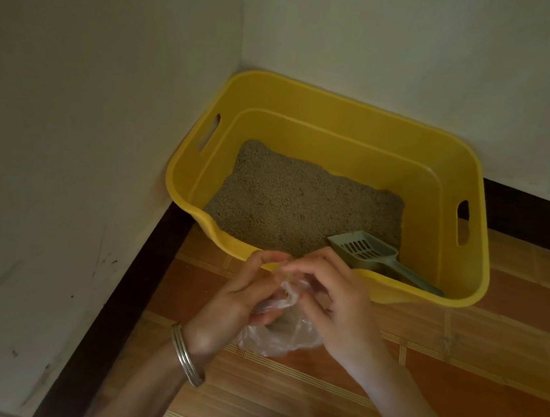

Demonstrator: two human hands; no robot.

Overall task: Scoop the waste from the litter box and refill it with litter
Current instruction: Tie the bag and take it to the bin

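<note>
**Bag held at the box's near rim**

I see the yellow litter box (345, 120) tucked into the corner of the wall (88, 118), its long axis running left to right. The green scoop (374, 254) lies in its near right corner, head on the litter (301, 204), handle pointing right across the near rim. In front, over the tiled floor (490, 353), the left hand (242, 304) and right hand (334, 304) pinch a clear plastic bag (283, 336) with curled fingers, hiding part of the rim.

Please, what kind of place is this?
Probably a room corner in a home: a yellow litter box with a scoop inside stands on a tiled floor where two plain walls meet.
</note>
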